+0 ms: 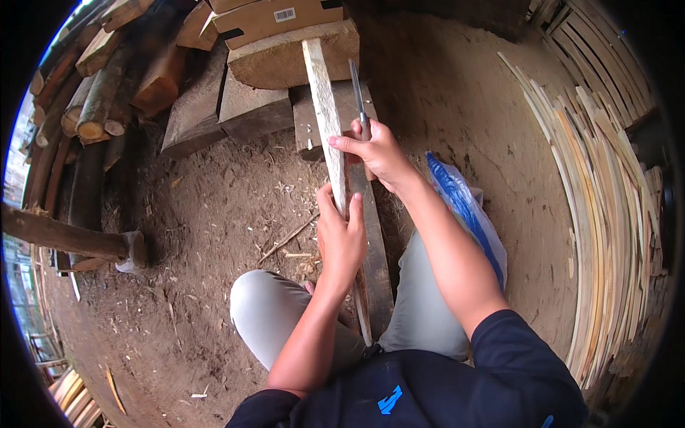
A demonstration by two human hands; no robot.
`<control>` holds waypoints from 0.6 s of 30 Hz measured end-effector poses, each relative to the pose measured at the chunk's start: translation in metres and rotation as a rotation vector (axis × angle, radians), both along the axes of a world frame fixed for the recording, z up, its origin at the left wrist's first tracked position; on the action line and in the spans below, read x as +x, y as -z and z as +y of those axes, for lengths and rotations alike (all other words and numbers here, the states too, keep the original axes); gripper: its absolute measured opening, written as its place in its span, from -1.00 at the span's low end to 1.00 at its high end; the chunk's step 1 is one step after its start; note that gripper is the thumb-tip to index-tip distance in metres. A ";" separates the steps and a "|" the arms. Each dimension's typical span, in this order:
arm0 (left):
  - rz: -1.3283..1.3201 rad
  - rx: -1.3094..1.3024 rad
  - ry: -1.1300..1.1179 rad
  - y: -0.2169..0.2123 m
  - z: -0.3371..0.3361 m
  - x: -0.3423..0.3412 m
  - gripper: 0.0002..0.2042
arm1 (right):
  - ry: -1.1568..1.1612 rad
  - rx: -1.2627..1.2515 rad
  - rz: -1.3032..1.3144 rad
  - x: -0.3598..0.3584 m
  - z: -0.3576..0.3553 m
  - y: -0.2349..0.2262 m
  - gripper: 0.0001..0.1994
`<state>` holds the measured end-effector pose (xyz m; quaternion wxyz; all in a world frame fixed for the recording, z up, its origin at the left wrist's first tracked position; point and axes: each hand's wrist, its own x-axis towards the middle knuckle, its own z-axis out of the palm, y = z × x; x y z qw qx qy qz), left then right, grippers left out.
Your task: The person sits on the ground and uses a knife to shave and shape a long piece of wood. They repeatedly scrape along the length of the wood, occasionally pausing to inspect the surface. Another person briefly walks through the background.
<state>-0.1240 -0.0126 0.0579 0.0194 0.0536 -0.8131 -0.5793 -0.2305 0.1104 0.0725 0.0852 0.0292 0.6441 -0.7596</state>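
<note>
A: Status on the hands?
B: Left hand (341, 232): grip clamped around the lower part of a pale wooden strip (323, 100). Right hand (378, 153): grip clamped on a knife (358, 93), thumb laid on the strip's face.
A: Strip position?
B: Out in front of the person, slanting up and slightly left. Far end overlaps a thick wood block (285, 64) in view; can't tell if it touches.
A: Blade?
B: Points away from the body, right of the strip, with a gap between them toward the tip.
A: Below the left hand?
B: Narrow length of wood running down to the waist. Can't tell if it's the same piece.
A: Surroundings?
B: Cardboard box (289, 23) on the block. Dark plank (378, 260) between the knees. Blue-and-white plastic bag (471, 221) just beside the right leg. Bundle of thin slats (596, 235) far right. Logs (93, 114) piled upper left. Wood chips scattered on the dirt floor (178, 214).
</note>
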 end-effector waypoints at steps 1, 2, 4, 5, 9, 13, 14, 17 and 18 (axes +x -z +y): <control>0.033 0.015 -0.007 0.003 0.001 0.000 -0.65 | 0.003 -0.045 0.030 0.002 -0.002 -0.001 -0.60; 0.067 0.030 -0.015 0.004 0.001 0.001 -0.65 | -0.007 -0.126 0.037 0.007 -0.003 -0.001 -0.61; 0.049 -0.021 0.003 0.003 -0.001 0.005 -0.64 | -0.001 -0.223 0.078 0.015 -0.007 -0.007 -0.61; 0.040 -0.046 0.011 0.002 -0.003 0.007 -0.63 | 0.000 -0.272 0.099 0.019 -0.009 -0.010 -0.61; -0.057 -0.104 0.056 -0.018 -0.011 0.014 -0.55 | -0.019 -0.285 0.108 0.025 -0.006 -0.008 -0.61; 0.058 0.181 0.028 -0.039 -0.033 0.001 -0.51 | -0.041 -0.267 0.125 0.031 -0.007 -0.010 -0.60; 0.123 0.148 0.029 -0.048 -0.042 -0.008 -0.51 | -0.047 -0.255 0.127 0.032 -0.006 -0.011 -0.60; 0.293 0.020 0.018 -0.086 -0.059 -0.042 -0.46 | -0.018 -0.150 0.125 0.031 -0.006 -0.010 -0.60; 0.298 0.014 0.036 -0.092 -0.062 -0.058 -0.46 | -0.014 -0.147 0.150 0.030 -0.003 -0.010 -0.59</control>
